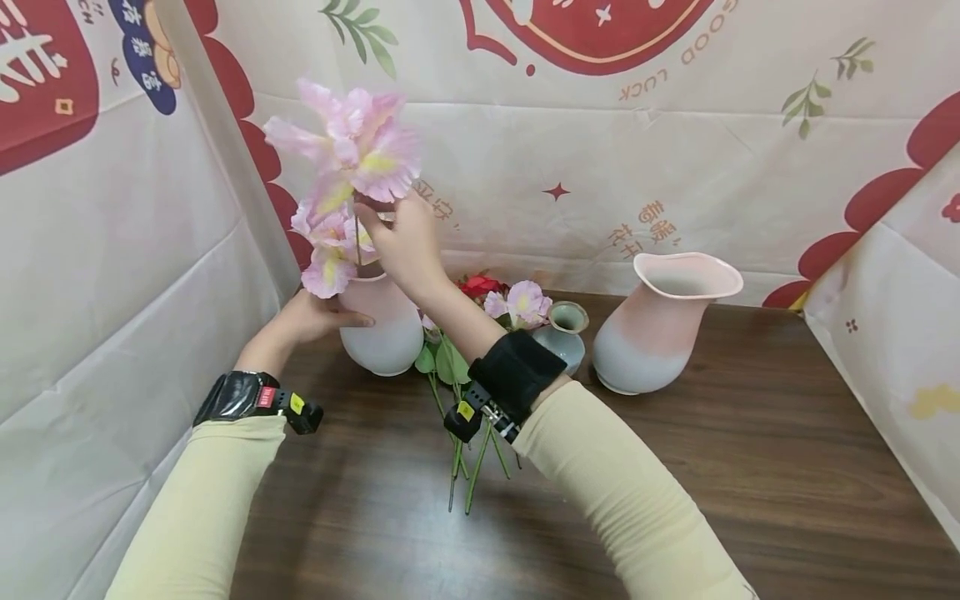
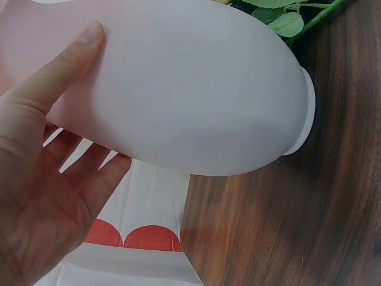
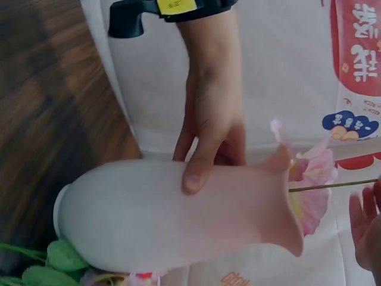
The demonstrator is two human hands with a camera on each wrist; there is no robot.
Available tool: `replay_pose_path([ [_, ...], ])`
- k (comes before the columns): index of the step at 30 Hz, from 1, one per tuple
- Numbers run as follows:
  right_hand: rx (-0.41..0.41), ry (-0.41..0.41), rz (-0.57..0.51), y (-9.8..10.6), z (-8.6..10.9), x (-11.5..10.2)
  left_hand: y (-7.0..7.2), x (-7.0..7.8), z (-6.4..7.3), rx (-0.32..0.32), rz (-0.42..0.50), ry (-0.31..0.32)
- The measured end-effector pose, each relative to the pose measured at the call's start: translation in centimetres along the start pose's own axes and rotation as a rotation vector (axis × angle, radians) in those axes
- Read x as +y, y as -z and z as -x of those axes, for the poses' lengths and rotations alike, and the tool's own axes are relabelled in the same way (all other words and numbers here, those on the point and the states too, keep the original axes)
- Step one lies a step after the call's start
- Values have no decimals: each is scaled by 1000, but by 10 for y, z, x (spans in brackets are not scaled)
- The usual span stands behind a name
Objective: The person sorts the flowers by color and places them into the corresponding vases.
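Observation:
A pink-and-white vase stands upright at the left of the table. My left hand holds its side, the thumb across the front and the fingers round the back. Above the mouth, my right hand pinches the thin stem of a pink artificial flower with yellow-marked petals. The stem runs down into the vase mouth. Another pink bloom hangs over the left side of the rim, just under the upper one.
Artificial flowers with green stems lie mid-table, a red bloom and a pale pink one among them. A small grey-blue vase and a second pink-and-white vase stand to the right. Printed cloth walls the table's back and sides.

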State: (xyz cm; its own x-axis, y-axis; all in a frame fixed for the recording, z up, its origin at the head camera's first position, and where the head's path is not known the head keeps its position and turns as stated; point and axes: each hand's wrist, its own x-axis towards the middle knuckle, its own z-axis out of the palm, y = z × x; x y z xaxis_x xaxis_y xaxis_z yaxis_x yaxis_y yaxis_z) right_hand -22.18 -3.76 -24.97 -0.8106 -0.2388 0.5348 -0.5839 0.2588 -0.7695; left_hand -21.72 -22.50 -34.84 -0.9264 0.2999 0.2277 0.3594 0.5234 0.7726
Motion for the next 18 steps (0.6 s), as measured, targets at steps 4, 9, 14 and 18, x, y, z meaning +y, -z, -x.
replay_pose_path([
  [4,-66,17,275,-2,3,8,1,-1,-2,-10,-33,-17],
  [9,-93,-21,405,4,14,24,4,1,-3,-72,-126,15],
  [14,-70,-61,306,14,19,39,8,5,2,-80,-180,108],
  [18,-65,-71,291,22,21,49,10,6,6,-71,-154,131],
])
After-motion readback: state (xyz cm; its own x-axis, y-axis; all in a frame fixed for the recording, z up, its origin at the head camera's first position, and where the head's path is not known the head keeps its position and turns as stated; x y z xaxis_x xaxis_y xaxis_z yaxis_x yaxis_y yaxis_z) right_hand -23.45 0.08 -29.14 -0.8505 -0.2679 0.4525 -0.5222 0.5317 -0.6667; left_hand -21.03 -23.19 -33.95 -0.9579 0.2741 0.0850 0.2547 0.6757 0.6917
